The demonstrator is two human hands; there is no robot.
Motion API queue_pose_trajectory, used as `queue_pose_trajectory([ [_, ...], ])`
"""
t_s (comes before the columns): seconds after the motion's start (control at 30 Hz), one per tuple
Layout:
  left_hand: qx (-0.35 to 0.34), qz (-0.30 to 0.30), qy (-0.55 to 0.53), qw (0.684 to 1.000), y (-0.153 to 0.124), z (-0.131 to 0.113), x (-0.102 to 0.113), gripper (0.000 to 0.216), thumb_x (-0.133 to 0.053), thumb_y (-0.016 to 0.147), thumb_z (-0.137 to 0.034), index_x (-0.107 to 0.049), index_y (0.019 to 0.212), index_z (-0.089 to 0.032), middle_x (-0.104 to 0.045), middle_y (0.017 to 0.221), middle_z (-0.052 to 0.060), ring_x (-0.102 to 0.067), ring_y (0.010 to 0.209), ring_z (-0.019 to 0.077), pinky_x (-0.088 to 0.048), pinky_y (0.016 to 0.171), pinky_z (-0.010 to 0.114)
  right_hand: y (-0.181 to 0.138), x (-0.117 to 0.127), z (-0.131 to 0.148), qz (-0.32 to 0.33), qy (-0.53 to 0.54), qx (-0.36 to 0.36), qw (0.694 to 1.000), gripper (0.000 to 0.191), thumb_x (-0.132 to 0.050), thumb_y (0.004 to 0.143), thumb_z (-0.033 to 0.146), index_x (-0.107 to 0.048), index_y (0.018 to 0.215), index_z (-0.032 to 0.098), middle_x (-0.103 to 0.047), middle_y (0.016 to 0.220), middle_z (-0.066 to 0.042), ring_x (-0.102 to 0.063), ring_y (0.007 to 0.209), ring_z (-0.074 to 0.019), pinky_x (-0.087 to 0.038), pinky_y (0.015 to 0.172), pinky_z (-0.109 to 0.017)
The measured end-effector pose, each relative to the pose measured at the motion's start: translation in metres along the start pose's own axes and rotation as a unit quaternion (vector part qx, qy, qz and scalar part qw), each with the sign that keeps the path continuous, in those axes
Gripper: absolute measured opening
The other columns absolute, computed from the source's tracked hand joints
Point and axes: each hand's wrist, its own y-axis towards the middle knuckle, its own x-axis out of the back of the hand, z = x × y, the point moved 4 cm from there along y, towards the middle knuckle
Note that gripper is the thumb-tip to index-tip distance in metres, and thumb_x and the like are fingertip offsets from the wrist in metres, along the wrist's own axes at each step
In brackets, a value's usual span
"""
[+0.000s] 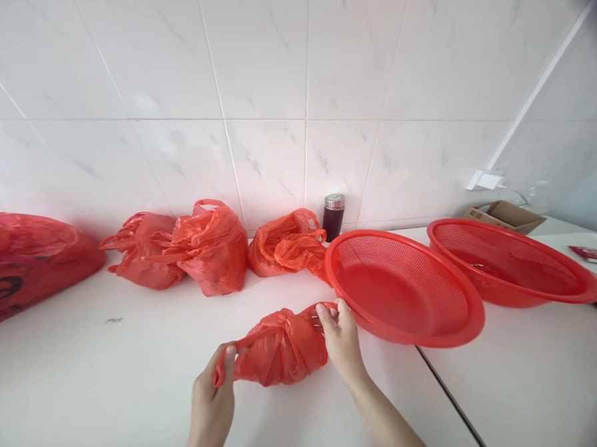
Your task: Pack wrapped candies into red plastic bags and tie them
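A small knotted red plastic bag [280, 348] lies on the white counter [87, 394] in front of me. My left hand [215, 398] pinches the bag's left handle between thumb and fingers. My right hand [340, 338] grips the bag's right handle, close to the rim of a red mesh basket [402, 288]. Both hands pull the handles apart sideways.
Three more tied red bags [145, 255] [214, 244] [287, 244] sit against the tiled wall, and a large red bag [25, 261] lies at far left. A dark flask [333, 216] stands behind. A second red basket [513, 259], a cardboard box [508, 216] and a counter seam [447, 396] lie right.
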Motion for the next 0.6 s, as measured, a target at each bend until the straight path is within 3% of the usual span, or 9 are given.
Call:
queue_pose_trajectory([
  [0.1, -0.021, -0.029, -0.06, 0.998, -0.001, -0.005, -0.017, 0.046, -0.038, 0.095, -0.057, -0.064, 0.106, -0.021, -0.069, 0.116, 0.01, -0.061, 0.112, 0.0256, -0.049, 0.094, 0.036, -0.012, -0.017, 0.003, 0.008, -0.068, 0.007, 0.998, 0.029, -0.044, 0.095, 0.053, -0.042, 0.091, 0.024, -0.061, 0.085, -0.003, -0.062, 0.077, -0.0196, -0.051, 0.071, -0.034],
  [0.2, -0.052, -0.005, -0.07, 0.996, 0.001, -0.008, -0.036, 0.041, -0.037, 0.096, -0.052, -0.062, 0.109, -0.022, -0.067, 0.119, 0.009, -0.061, 0.112, 0.0237, -0.049, 0.094, 0.035, -0.022, -0.032, -0.001, 0.046, -0.142, 0.044, 0.988, 0.04, -0.051, 0.092, 0.05, -0.04, 0.12, 0.024, -0.063, 0.116, -0.01, -0.062, 0.106, -0.0255, -0.05, 0.087, -0.04],
  [0.27, -0.07, 0.023, -0.026, 0.997, 0.005, -0.007, -0.044, 0.037, -0.036, 0.097, -0.049, -0.062, 0.104, -0.024, -0.069, 0.111, 0.007, -0.065, 0.102, 0.0226, -0.051, 0.087, 0.034, -0.026, -0.036, -0.007, 0.064, -0.184, 0.078, 0.978, 0.049, -0.055, 0.089, 0.045, -0.038, 0.129, 0.023, -0.057, 0.128, -0.013, -0.056, 0.119, -0.0276, -0.047, 0.096, -0.042],
  [0.43, -0.046, 0.051, 0.117, 0.991, 0.026, 0.005, -0.043, 0.033, -0.029, 0.097, -0.043, -0.057, 0.09, -0.026, -0.066, 0.078, 0.0, -0.058, 0.065, 0.0187, -0.045, 0.066, 0.029, -0.016, -0.033, -0.018, 0.116, -0.165, 0.075, 0.977, 0.014, -0.048, 0.092, 0.035, -0.042, 0.099, 0.025, -0.066, 0.093, -0.004, -0.066, 0.081, -0.0212, -0.051, 0.071, -0.033],
  [0.5, -0.024, 0.057, 0.13, 0.99, 0.035, 0.008, -0.037, 0.034, -0.027, 0.097, -0.045, -0.054, 0.086, -0.027, -0.059, 0.065, -0.003, -0.053, 0.059, 0.0181, -0.043, 0.062, 0.027, -0.008, -0.03, -0.016, 0.125, -0.14, 0.066, 0.98, 0.015, -0.051, 0.091, 0.036, -0.04, 0.092, 0.025, -0.065, 0.085, -0.002, -0.064, 0.074, -0.0195, -0.049, 0.067, -0.03],
  [0.6, -0.007, 0.066, 0.136, 0.989, 0.041, 0.011, -0.028, 0.039, -0.025, 0.097, -0.049, -0.052, 0.082, -0.027, -0.054, 0.061, -0.003, -0.052, 0.059, 0.0177, -0.042, 0.06, 0.026, 0.002, -0.029, -0.02, 0.135, -0.1, 0.019, 0.986, 0.021, -0.056, 0.089, 0.04, -0.042, 0.092, 0.024, -0.067, 0.092, -0.003, -0.067, 0.082, -0.0184, -0.052, 0.072, -0.029],
])
